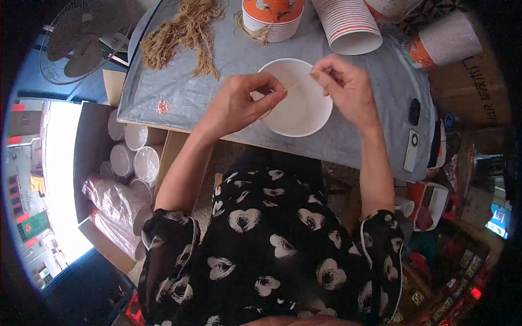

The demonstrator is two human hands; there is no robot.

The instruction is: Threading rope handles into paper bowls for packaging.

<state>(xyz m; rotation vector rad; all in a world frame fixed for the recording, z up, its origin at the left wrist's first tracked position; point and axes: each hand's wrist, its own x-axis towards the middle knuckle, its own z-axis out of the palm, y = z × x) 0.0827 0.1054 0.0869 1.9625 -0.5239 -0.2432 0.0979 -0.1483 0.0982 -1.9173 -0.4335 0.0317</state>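
Note:
My left hand (242, 100) and my right hand (350, 89) are raised over a white paper bowl (299, 124), thumb and forefinger pinched on each. A thin tan string (297, 84) is stretched between the two pinches, and a bit of it hangs below my left fingers. The bowl stands upright on the grey-covered table (179, 92), and its inside looks bare. At the far left of the table lies a loose heap of tan string (182, 35).
Beyond the bowl stand an orange-patterned paper tub (272, 19) and a tilted stack of paper tubs (350, 27). Another stack (448, 41) leans at the far right. Orange-white scraps (162, 106) lie left. A carton of wrapped tubs (128, 168) and a fan (81, 49) stand beside the table.

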